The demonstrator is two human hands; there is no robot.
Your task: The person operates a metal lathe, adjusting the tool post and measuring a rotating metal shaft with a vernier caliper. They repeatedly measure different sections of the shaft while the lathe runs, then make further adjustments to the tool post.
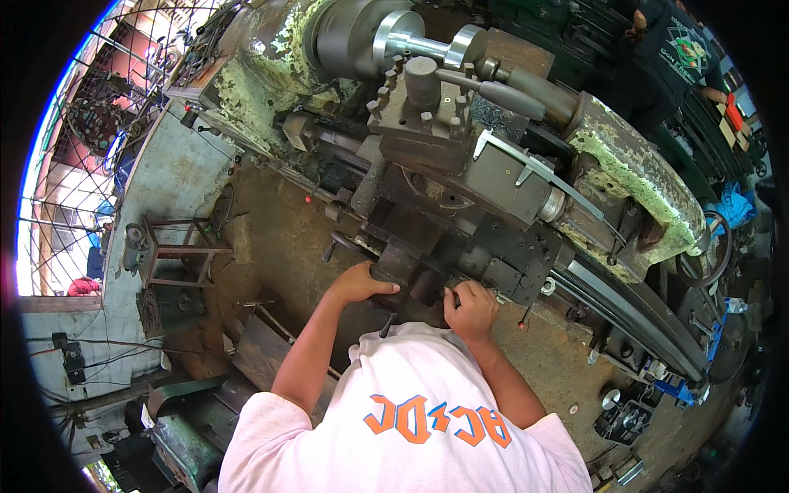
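My left hand (362,283) rests against the front of a metal lathe's carriage (400,261), thumb stretched out to the right; its fingertips are partly hidden. Beside it curves a dark handwheel (352,243). My right hand (472,311) is closed at the carriage front, around what looks like a small dark handle (457,301). Farther off, the chuck (345,37) holds a shiny spool-shaped metal workpiece (423,48). In front of the workpiece stands a tool post (422,103) with a long lever (501,94). A caliper (526,162) lies on the slide behind my hands.
The tailstock (641,177) and its handwheel (713,255) stand at the right, above the lathe bed (633,308). A metal stand (182,255) is on the floor at left. Green machinery (189,427) is at lower left. Another person (670,57) is at the far right.
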